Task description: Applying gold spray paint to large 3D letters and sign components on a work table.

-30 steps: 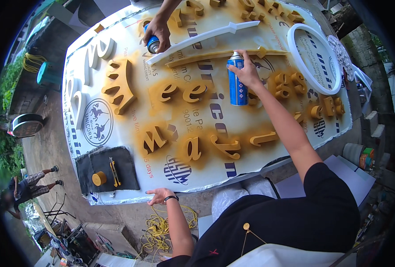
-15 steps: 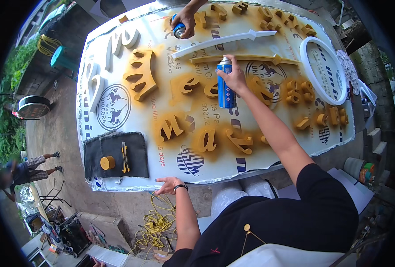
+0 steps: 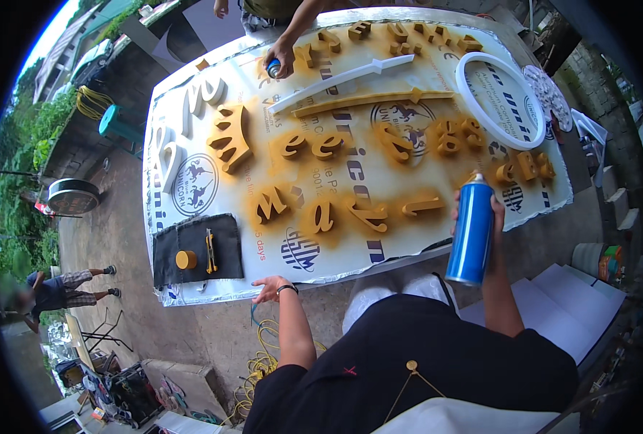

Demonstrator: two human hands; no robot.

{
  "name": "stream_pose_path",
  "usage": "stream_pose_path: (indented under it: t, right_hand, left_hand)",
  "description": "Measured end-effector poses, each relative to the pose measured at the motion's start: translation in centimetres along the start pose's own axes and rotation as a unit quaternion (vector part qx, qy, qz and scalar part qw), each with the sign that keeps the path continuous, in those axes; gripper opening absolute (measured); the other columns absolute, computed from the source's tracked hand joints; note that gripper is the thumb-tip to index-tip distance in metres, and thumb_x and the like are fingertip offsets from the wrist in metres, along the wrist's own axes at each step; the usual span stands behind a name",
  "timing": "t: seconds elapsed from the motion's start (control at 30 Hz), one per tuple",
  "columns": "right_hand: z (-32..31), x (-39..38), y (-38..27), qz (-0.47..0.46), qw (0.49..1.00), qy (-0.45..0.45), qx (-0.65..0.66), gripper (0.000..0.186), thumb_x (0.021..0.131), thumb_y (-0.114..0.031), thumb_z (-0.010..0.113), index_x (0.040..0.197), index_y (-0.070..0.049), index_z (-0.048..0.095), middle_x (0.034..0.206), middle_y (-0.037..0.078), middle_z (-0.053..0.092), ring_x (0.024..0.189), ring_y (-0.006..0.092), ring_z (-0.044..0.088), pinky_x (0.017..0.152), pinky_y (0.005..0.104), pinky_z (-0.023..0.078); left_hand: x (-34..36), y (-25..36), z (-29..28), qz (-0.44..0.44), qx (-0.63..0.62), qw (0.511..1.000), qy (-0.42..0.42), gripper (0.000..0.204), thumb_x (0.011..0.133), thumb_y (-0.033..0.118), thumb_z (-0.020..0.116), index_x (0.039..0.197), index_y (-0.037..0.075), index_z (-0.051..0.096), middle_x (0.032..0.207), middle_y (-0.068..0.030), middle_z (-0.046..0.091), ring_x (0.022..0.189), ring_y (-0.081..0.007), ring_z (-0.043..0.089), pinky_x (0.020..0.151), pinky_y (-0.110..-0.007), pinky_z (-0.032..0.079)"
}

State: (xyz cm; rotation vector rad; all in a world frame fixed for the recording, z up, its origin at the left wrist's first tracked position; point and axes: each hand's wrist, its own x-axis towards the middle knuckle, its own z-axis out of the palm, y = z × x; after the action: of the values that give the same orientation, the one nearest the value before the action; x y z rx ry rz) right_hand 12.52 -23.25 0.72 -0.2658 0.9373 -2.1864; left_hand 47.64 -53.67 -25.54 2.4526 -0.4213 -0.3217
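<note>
My right hand (image 3: 498,210) is wrapped round a blue spray can (image 3: 470,235), held up near my body by the table's front edge, nozzle end toward the table. My left hand (image 3: 269,288) is empty, fingers spread, at the front edge of the sheet-covered table (image 3: 271,262). Gold-sprayed letters (image 3: 368,212) lie in rows on the printed sheet, with a gold crown (image 3: 229,141) to their left. A gold sword-like strip (image 3: 372,103) lies beside a white one (image 3: 343,81). Across the table, a co-worker's hand (image 3: 283,54) grips another blue spray can (image 3: 273,68).
White script letters (image 3: 163,160) line the left side; a white oval ring (image 3: 460,90) lies at the right. A dark cloth (image 3: 163,249) carries a gold cap (image 3: 185,260) and a yellow cutter (image 3: 210,252). Yellow cord (image 3: 257,376) coils on the ground. Another person (image 3: 57,289) stands at left.
My right hand has drawn the spray can back from over the middle letters to the front right, nearer my body. My left hand stays by the table edge. The view has shifted slightly.
</note>
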Motion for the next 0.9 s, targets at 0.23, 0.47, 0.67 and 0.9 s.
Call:
stream_pose_path:
  t: [0.23, 0.47, 0.67, 0.9]
  right_hand:
    - [-8.2, -8.5, -9.8, -0.058, 0.981, 0.174, -0.056, 0.057, 0.090, -0.055, 0.046, 0.118, -0.006, 0.050, 0.104, 0.010, 0.058, 0.091, 0.0224, 0.061, 0.084, 0.0372, 0.051]
    - [-13.1, -9.8, -16.5, -0.065, 0.995, 0.059, -0.046, 0.054, 0.091, -0.050, 0.047, 0.112, -0.001, 0.054, 0.100, 0.013, 0.060, 0.088, 0.0234, 0.062, 0.078, 0.0366, 0.053]
    - [-19.9, -10.0, -22.0, -0.066, 0.991, 0.088, -0.075, 0.053, 0.092, -0.051, 0.046, 0.121, -0.007, 0.049, 0.108, 0.011, 0.058, 0.091, 0.0216, 0.062, 0.086, 0.0360, 0.049]
    - [-24.2, -8.3, -26.9, -0.055, 0.979, 0.144, -0.136, 0.051, 0.088, -0.047, 0.056, 0.116, -0.005, 0.050, 0.100, 0.010, 0.059, 0.090, 0.0247, 0.063, 0.078, 0.0384, 0.053]
  left_hand:
    - [-2.8, 2.2, -4.2, -0.066, -0.021, 0.997, -0.042, 0.081, 0.092, 0.056, 0.039, 0.146, 0.005, 0.005, 0.139, -0.0302, 0.028, 0.127, -0.0460, 0.036, 0.099, -0.062, 0.033]
    - [-21.0, 1.1, -14.7, 0.309, -0.327, 0.804, -0.389, 0.074, 0.089, 0.019, 0.061, 0.141, 0.003, 0.011, 0.128, -0.0214, 0.033, 0.110, -0.0300, 0.047, 0.093, -0.041, 0.042]
    - [-41.1, -5.9, -24.2, 0.336, -0.323, 0.637, -0.614, 0.071, 0.089, 0.008, 0.058, 0.143, 0.004, 0.011, 0.125, -0.0182, 0.039, 0.103, -0.0246, 0.054, 0.094, -0.037, 0.042]
    - [-50.3, -11.9, -29.3, 0.337, -0.307, 0.592, -0.665, 0.073, 0.089, 0.006, 0.057, 0.145, 0.006, 0.010, 0.125, -0.0169, 0.039, 0.104, -0.0241, 0.055, 0.093, -0.037, 0.042]
